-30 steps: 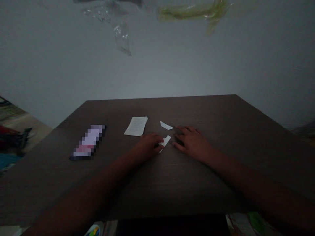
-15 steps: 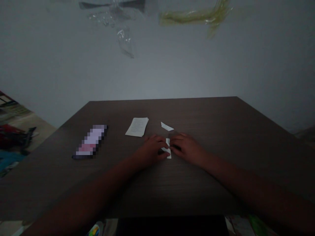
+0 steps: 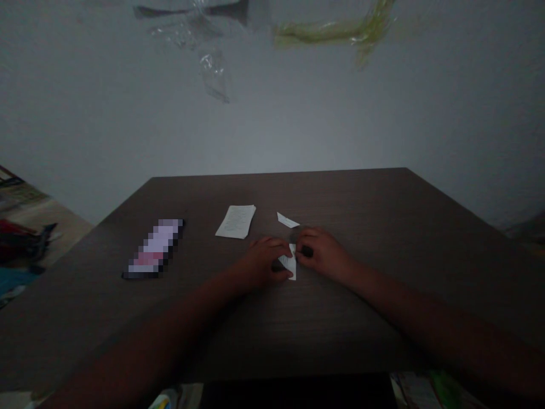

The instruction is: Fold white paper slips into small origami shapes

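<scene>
On a dark wooden table (image 3: pixel 383 238), my left hand (image 3: pixel 264 262) and my right hand (image 3: pixel 321 255) meet over a small white paper scrap (image 3: pixel 290 262). Both hands pinch it from opposite sides, fingers curled. Much of the scrap is hidden by my fingers. Just beyond the hands lies a second small white scrap (image 3: pixel 287 220). A larger printed paper slip (image 3: pixel 236 221) rests flat to the left of it.
A flat, blurred-out rectangular object (image 3: pixel 154 249) lies on the table's left part. A plain wall stands behind the table, with clear plastic and a yellow-green bag (image 3: pixel 336 28) hanging near its top. Cluttered items (image 3: pixel 21 244) sit off the left edge.
My right hand slid left from lying flat on the table and closed on the scrap that my left hand held. The scrap turned from slanted to nearly upright between both hands.
</scene>
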Action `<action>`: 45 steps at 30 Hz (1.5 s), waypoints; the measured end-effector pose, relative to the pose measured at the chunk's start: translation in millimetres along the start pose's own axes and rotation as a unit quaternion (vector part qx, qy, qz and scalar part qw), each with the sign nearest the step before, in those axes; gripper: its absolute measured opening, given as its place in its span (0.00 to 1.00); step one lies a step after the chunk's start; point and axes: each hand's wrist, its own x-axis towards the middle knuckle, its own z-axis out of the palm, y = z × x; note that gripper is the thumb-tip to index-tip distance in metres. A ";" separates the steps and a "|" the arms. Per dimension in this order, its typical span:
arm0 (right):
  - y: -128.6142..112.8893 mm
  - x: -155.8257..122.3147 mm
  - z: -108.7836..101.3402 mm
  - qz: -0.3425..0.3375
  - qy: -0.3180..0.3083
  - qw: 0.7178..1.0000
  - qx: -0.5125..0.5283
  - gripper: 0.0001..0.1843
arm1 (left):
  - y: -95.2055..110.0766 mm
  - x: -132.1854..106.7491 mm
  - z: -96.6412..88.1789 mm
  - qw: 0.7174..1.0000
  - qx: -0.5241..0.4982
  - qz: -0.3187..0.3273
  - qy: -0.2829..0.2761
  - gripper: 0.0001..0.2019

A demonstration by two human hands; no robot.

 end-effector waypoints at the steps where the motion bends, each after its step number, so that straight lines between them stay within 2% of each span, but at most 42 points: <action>1: 3.6 3.2 1.3 0.015 0.009 1.000 -0.002 0.05 | -0.2 0.5 0.1 1.000 0.000 -0.002 0.003 0.20; 5: 12.5 11.4 2.8 0.064 0.028 0.998 0.001 0.05 | -1.3 2.0 1.6 1.000 0.004 -0.002 0.009 0.20; 9: 6.4 4.5 -0.6 0.053 0.016 0.998 0.003 0.05 | -2.7 1.2 2.7 1.000 0.004 0.004 0.011 0.21; 13: -5.3 -5.5 -2.7 0.036 0.004 0.999 -0.003 0.11 | -3.5 1.2 2.5 1.000 0.003 0.009 0.004 0.21; 16: -6.8 -4.4 -2.4 0.055 0.003 0.998 -0.015 0.10 | -3.0 1.7 1.2 1.000 -0.007 0.011 -0.008 0.21; 20: 1.0 4.9 -0.3 0.100 0.032 0.994 -0.017 0.07 | -2.6 1.1 -1.3 1.000 -0.015 0.004 -0.009 0.21; 28: 8.6 16.1 10.9 0.152 0.079 0.985 0.036 0.11 | -9.2 2.5 -4.1 0.999 -0.015 0.019 -0.025 0.19; 35: 8.4 9.1 7.7 0.088 0.049 0.994 0.048 0.11 | -7.1 -0.3 0.4 1.000 0.012 0.011 -0.007 0.21; 45: -26.3 -5.8 -7.2 0.052 -0.038 0.998 0.023 0.16 | -1.9 -4.1 -0.5 1.000 0.014 0.010 0.007 0.23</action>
